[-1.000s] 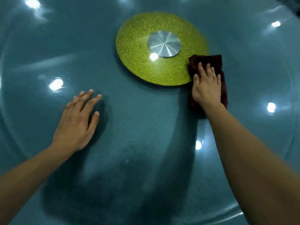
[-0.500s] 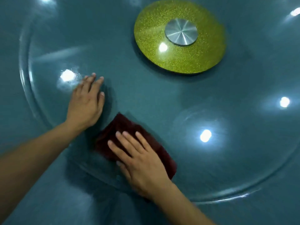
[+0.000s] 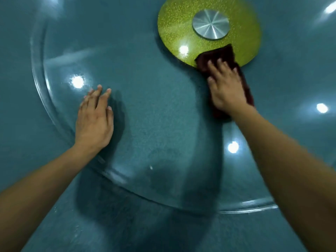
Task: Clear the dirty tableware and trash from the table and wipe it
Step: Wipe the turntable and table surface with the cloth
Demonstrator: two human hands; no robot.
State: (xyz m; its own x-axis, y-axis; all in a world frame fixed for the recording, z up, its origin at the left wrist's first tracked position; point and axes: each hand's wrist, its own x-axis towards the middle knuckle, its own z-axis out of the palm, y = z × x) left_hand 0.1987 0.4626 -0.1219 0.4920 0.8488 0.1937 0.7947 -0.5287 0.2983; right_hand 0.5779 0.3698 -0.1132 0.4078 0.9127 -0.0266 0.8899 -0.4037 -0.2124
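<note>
A dark red cloth [image 3: 222, 55] lies on the glass turntable [image 3: 145, 99], its far end overlapping the rim of the glittery green centre disc [image 3: 174, 24]. My right hand [image 3: 224, 86] presses flat on the cloth with straight fingers. My left hand [image 3: 94, 120] rests flat on the glass near its left rim, fingers straight and holding nothing. The turntable sits on a teal table [image 3: 21, 124].
A round metal hub [image 3: 211, 23] sits in the middle of the green disc. The curved glass edge [image 3: 112, 176] runs from the left, under my left wrist, to the lower right. Ceiling lights reflect on the glass. A small white speck [image 3: 151, 167] lies near the front edge.
My right hand slid the cloth from the near left part of the glass, beside my left hand, back out to the green disc's edge. My left hand stayed flat on the glass.
</note>
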